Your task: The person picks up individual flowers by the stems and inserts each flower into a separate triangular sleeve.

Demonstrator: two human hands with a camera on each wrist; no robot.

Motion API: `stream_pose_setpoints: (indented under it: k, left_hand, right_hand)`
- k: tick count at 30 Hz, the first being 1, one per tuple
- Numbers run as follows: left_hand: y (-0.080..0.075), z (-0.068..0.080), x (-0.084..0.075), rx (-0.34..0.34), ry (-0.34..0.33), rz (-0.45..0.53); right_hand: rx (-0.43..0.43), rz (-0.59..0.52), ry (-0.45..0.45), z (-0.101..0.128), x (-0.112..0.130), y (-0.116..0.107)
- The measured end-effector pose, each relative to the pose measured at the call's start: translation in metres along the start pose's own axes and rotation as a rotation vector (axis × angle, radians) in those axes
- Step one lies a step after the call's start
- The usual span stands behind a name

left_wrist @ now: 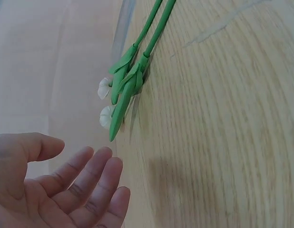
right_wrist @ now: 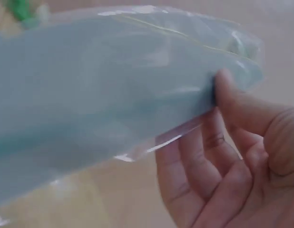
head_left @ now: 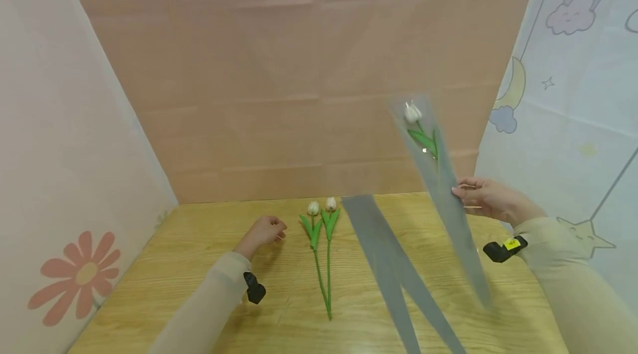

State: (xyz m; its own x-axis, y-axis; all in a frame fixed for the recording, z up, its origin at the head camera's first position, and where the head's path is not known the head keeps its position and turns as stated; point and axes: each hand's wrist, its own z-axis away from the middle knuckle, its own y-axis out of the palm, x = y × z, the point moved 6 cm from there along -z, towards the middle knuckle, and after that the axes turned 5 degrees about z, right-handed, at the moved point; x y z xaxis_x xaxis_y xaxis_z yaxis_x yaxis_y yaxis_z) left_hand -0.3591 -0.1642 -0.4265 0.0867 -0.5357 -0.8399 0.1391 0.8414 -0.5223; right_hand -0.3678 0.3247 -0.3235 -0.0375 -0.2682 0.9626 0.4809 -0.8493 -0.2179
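Observation:
My right hand pinches the edge of a long, tapering grey-and-clear flower sleeve and holds it up over the table's right side. Inside the sleeve is a white tulip with green leaves. In the right wrist view the thumb lies on the sleeve and the fingers are behind it. My left hand is above the table with loosely bent fingers and nothing in them. Just right of it, two white tulips lie side by side, their stems meeting at the bottom; the left wrist view shows their green leaves beyond the fingertips.
More grey flower sleeves lie on the wooden table between the tulips and the right hand, spreading apart toward the near edge. A pinkish-brown backdrop rises behind the table, with printed white sheets at both sides.

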Motion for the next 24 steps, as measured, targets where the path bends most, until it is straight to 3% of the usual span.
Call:
stream_pose_setpoints:
  k: [4, 11, 16, 24]
  left_hand:
    - [0.003, -0.001, 0.000, 0.000, -0.004, -0.007]
    - [0.007, -0.004, -0.001, 0.022, 0.003, -0.018]
    - [0.008, -0.002, 0.001, 0.029, -0.011, -0.014]
    - [0.010, -0.004, 0.003, 0.031, -0.013, -0.014]
  right_hand:
    - [-0.008, 0.118, 0.222, 0.006, -0.054, -0.015]
    - [-0.021, 0.231, 0.395, 0.007, -0.118, -0.023]
    - [-0.033, 0.354, 0.429, 0.001, -0.134, -0.018]
    - [-0.111, 0.547, 0.471, -0.001, -0.127, -0.009]
